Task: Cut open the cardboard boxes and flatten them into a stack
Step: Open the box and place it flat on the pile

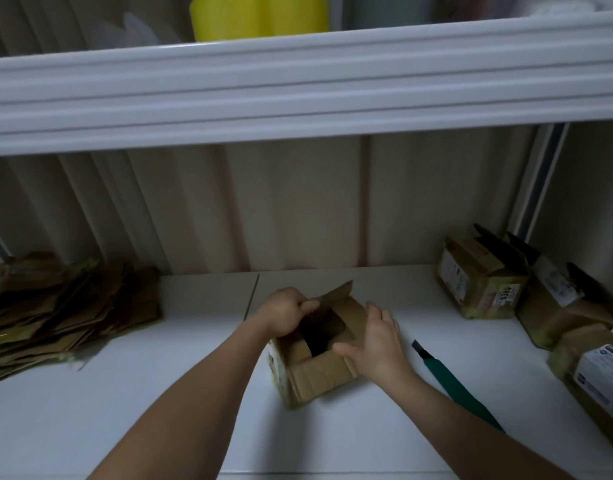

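A small brown cardboard box (315, 372) stands on the white shelf (201, 410) in front of me, its top flaps open and its inside dark. My left hand (284, 311) grips the far-left flap, fingers curled round its edge. My right hand (376, 342) lies against the right flap with fingers straight and the thumb on the near flap. A green-handled utility knife (454, 379) with a black blade end lies on the shelf just right of my right forearm. A stack of flattened cardboard (62, 310) sits at the far left.
Several unflattened boxes (481, 282) with labels crowd the right end of the shelf, one near the front edge (596, 375). A white upper shelf (298, 88) hangs overhead with a yellow container (256, 17) on it. A ribbed wall closes the back.
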